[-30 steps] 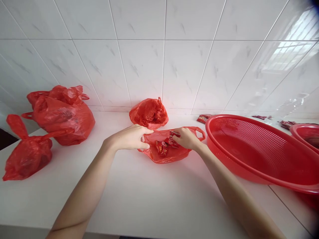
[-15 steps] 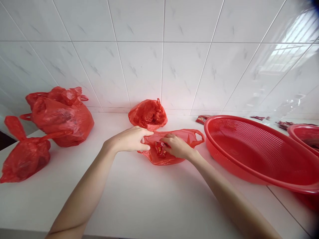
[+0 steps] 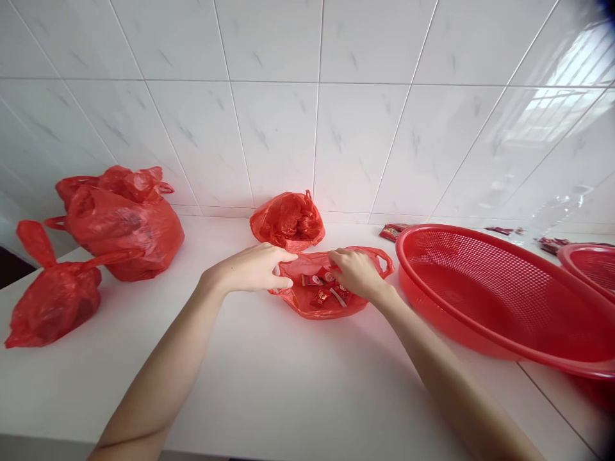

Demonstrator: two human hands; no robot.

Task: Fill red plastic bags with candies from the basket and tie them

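An open red plastic bag [image 3: 312,312] lies on the white counter. Inside it are several small red wrapped packets [image 3: 321,296], some with white markings. My left hand [image 3: 252,269] grips the bag's left edge, thumb and forefinger parted at its mouth and the other fingers hidden. Over the right part of the bag, my right hand [image 3: 358,274] reaches in with curled fingers beside the packets. Its fingertips are partly hidden, and what they hold, if anything, cannot be made out. Behind the bag stands another red plastic bag [image 3: 288,221], bunched up inside.
At the left stand a full red bag [image 3: 125,221] and a smaller tied one [image 3: 55,304]. A large red basket [image 3: 461,314] is close by my right forearm. Behind it lie a red packet [image 3: 391,232] and a clear plastic bottle [image 3: 552,214]. A tiled wall [image 3: 269,141] bounds the counter.
My right hand has shifted slightly right and back within the bag. Several packets now show spread inside, where a small cluster was seen beside my fingers. My left hand has stayed put.
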